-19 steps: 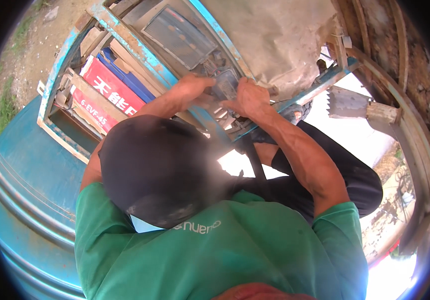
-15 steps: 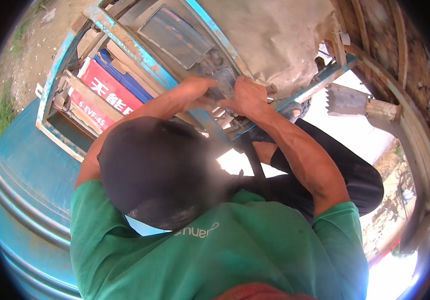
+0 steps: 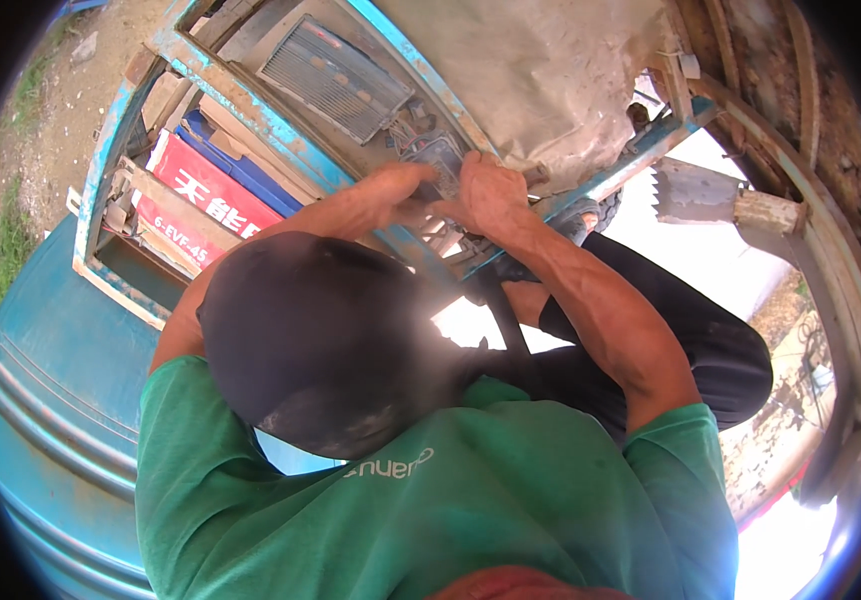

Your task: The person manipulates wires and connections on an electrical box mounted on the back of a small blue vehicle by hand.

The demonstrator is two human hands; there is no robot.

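Observation:
My left hand (image 3: pixel 402 186) and my right hand (image 3: pixel 491 193) are close together at the inner corner of a rusty blue metal frame (image 3: pixel 280 128). The left fingers are bent and partly blurred; what they grip is hidden. The right fingers curl over beside the frame bar, the thumb pointing toward the left hand; any small part between the hands cannot be made out. Just beyond the fingertips lies a small grey, see-through-looking box (image 3: pixel 440 152), with a tangle of wires (image 3: pixel 412 128) beside it. A finned grey metal unit (image 3: pixel 335 80) lies farther off in the same compartment.
Left in the frame sit a red printed box (image 3: pixel 212 185) and a blue case (image 3: pixel 235 160). My black-clad knee (image 3: pixel 320 340) bulks up close below my left arm. A saw blade (image 3: pixel 692 197) juts out at right. Blue ribbed sheet metal (image 3: pixel 60 400) fills the left.
The frame and its contents sit slightly farther left in view. Both hands stay at the same corner, with the left fingers shifted slightly and blurred.

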